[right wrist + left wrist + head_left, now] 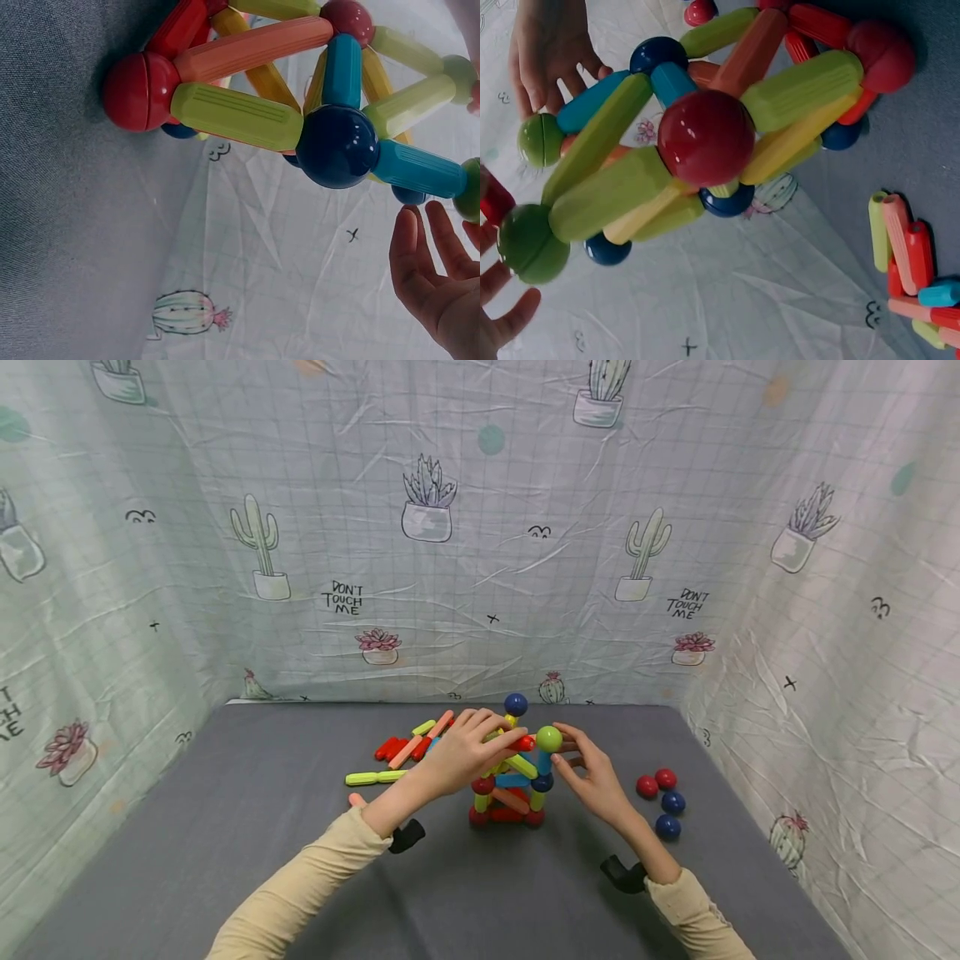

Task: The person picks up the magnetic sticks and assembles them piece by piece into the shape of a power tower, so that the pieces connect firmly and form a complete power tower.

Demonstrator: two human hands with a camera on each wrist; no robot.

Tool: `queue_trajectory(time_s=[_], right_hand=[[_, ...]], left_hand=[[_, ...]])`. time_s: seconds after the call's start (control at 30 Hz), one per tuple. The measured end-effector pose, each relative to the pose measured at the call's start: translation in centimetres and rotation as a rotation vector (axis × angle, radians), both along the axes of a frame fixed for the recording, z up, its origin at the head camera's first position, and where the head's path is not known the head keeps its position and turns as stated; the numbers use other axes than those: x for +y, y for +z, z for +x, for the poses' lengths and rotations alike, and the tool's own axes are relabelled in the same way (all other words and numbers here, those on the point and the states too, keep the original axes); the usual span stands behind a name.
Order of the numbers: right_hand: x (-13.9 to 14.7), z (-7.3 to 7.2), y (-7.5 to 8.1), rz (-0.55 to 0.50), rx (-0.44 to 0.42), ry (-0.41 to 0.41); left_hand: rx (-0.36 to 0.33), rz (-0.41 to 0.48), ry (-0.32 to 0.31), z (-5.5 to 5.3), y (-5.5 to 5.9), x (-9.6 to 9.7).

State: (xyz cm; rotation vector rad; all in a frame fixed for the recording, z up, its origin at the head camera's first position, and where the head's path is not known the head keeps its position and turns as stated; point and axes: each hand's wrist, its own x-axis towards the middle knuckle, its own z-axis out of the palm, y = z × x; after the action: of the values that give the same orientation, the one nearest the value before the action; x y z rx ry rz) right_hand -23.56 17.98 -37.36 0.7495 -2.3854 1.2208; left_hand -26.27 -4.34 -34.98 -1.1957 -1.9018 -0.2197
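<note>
A frame of coloured magnetic sticks and balls (510,816) stands upright on the table. Above its left side, my left hand (468,752) pinches a red magnetic stick (522,743). That stick's free end points towards a green ball (549,739) at the frame's upper right. In the left wrist view the red stick (493,199) is near another green ball (532,244). My right hand (596,777) is beside the right-hand green ball, fingers spread and fairly straight, a fingertip against the ball (469,191). A blue stick (421,169) joins this ball to a dark blue ball (337,146).
Loose sticks (405,753) lie in a pile left of the frame, with a lime stick (375,778) in front. Two red balls (647,787) and two blue balls (668,827) lie at the right. A printed cloth (465,610) hangs behind the grey table (487,902).
</note>
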Motion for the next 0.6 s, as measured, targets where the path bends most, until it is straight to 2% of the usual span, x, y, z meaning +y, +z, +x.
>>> queue_trajectory(time_s=[0.1, 0.27, 0.4, 0.6], right_hand=[[-0.4, 0.7, 0.9, -0.001, 0.026, -0.008], [-0.5, 0.9, 1.1, -0.016, 0.035, -0.011], [-0.4, 0.8, 0.9, -0.029, 0.041, -0.011], [-0.4, 0.8, 1.0, -0.052, 0.039, -0.02]], left_hand=[[0.027, -0.048, 0.075, 0.0, -0.2, 0.6], [0.089, -0.09, 0.2, 0.2, -0.5, 1.4], [0.104, -0.068, 0.255, 0.5, -0.4, 1.8], [0.09, -0.065, 0.317, 0.9, -0.3, 2.3]])
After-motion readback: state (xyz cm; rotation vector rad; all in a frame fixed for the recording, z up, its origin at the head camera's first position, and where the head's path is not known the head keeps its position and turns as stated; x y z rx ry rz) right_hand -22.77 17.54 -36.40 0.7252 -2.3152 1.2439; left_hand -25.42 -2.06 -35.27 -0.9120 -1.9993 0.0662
